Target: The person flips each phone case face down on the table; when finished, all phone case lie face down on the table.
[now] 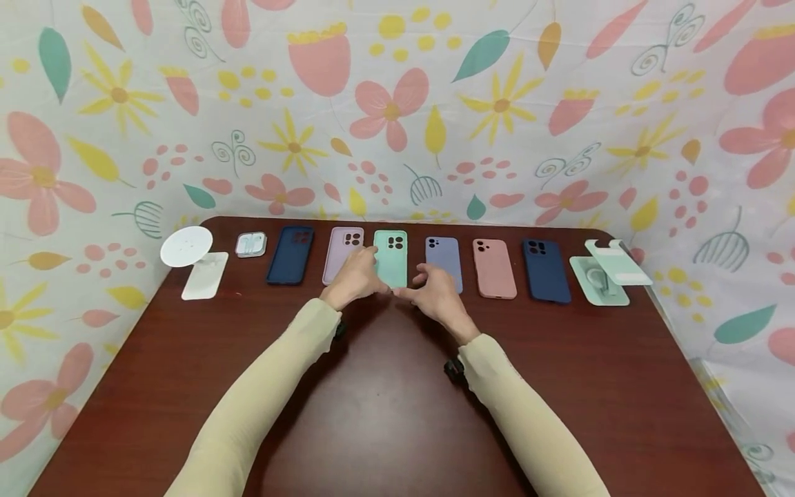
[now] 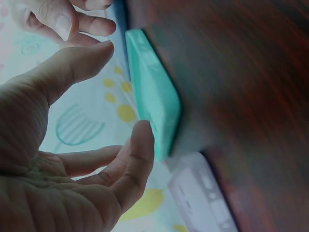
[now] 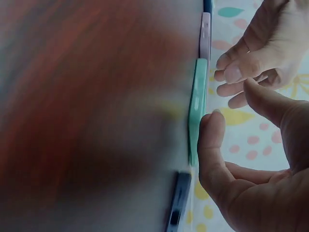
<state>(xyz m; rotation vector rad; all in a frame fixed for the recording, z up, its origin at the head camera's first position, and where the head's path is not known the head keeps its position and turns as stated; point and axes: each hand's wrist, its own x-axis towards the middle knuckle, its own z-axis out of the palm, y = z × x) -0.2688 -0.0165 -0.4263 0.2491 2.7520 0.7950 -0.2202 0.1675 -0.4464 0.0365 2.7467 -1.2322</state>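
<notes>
Both hands meet at the mint case (image 1: 391,259), which lies flat on the table (image 1: 385,400) in the middle of the back row. We see the left hand (image 1: 355,276) at the case's left edge, fingers loosely spread and only slightly bent; in the left wrist view a fingertip (image 2: 143,133) touches the case's side, the thumb held apart above it, so nothing is clasped. The right hand (image 1: 435,293) sits at the case's lower right corner, likewise relaxed; in the right wrist view one fingertip (image 3: 212,126) rests against the case's edge, with the thumb standing free. The two hands' fingertips nearly meet just in front of the case.

Outward to the left we find a lilac case (image 1: 344,254) just beside the mint one and partly covered by the left hand, then a navy case (image 1: 290,254), an earbud box (image 1: 251,244) and a white stand (image 1: 195,262) at the table's corner. To the right lie a periwinkle case (image 1: 444,261), a pink case (image 1: 493,268), a second dark blue case (image 1: 546,269) and a pale green stand (image 1: 605,273). A flowered cloth (image 1: 397,103) hangs behind and around the table
</notes>
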